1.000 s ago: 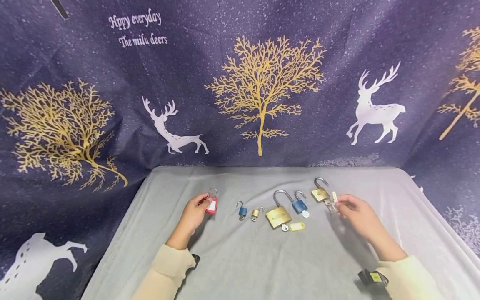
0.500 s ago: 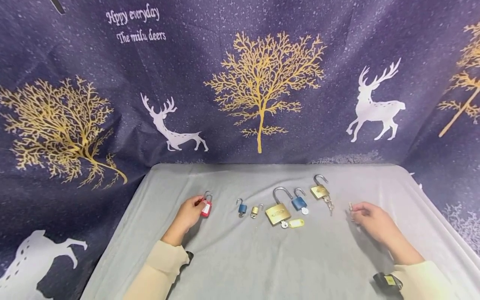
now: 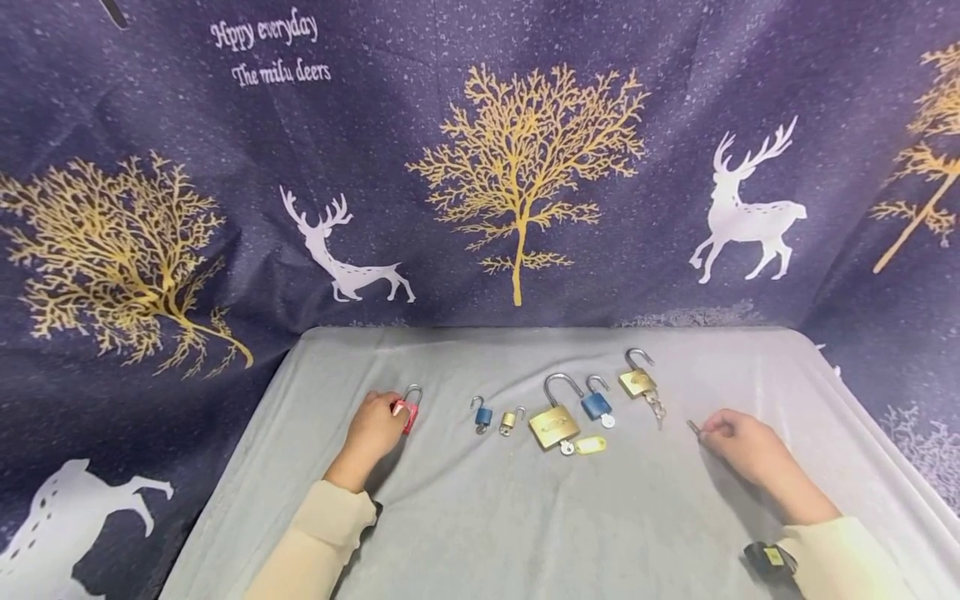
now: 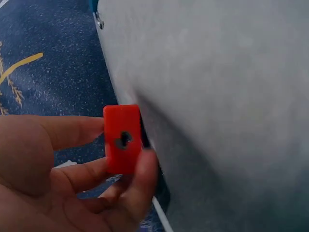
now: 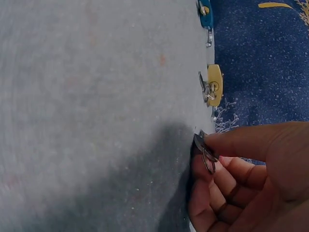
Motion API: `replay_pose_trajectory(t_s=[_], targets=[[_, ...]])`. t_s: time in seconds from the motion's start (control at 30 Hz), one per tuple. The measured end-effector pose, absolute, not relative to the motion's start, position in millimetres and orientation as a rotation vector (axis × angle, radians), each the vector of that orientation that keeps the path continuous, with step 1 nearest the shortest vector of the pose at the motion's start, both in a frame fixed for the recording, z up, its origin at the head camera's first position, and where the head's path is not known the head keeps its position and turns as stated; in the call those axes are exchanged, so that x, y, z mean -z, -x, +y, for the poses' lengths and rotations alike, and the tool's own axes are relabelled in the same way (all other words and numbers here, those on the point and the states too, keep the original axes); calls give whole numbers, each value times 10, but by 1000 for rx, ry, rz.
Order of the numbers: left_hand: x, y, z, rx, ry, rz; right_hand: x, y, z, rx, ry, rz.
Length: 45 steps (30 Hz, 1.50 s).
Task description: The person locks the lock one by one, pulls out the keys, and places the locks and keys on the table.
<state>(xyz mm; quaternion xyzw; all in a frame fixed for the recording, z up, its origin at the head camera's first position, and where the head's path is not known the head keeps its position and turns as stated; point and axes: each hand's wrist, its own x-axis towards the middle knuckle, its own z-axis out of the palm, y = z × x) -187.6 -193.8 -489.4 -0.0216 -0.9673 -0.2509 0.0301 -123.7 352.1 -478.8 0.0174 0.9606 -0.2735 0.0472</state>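
My left hand (image 3: 372,429) holds a red padlock (image 3: 407,414) by its body, shackle upward, over the table's left part. Its keyhole side faces the camera in the left wrist view, where thumb and fingers grip the red body (image 4: 116,154). Over on the right, my right hand (image 3: 746,446) pinches a small metal key (image 3: 693,427). A wire ring (image 5: 208,162) hangs from that key in the right wrist view. Nearest to this hand lies a brass padlock (image 3: 637,382) with its shackle open and a bunch of keys (image 3: 655,404) at its base.
Between the hands, more padlocks with open shackles lie on the grey cloth (image 3: 510,525): a small blue one (image 3: 483,416), a small brass one (image 3: 508,422), a large brass one (image 3: 553,427) with a yellow tag (image 3: 591,445), and another blue one (image 3: 597,406). A patterned curtain (image 3: 450,167) hangs behind.
My right hand has moved right and towards me, away from the brass padlock's keys, and the key has turned in its fingers. My left hand has shifted slightly left with the red padlock.
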Motion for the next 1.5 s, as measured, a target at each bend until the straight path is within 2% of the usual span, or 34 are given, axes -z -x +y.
replay_pose_trajectory(t_s=[0.13, 0.33, 0.83, 1.17, 1.5], targets=[[4842, 1868, -1899, 697, 60, -2960, 4800, 1246, 3525, 783, -49, 2965], [4720, 1844, -1789, 938, 21, -2852, 4783, 1248, 3483, 730, 7, 3041], [4611, 1919, -1301, 1090, 220, -2975, 4649, 1326, 3215, 720, 48, 3164], [4658, 1956, -969, 878, 431, -3130, 4511, 1405, 2885, 807, 114, 3199], [4791, 1979, -751, 681, 369, -3153, 4486, 1520, 2573, 883, 190, 3227]])
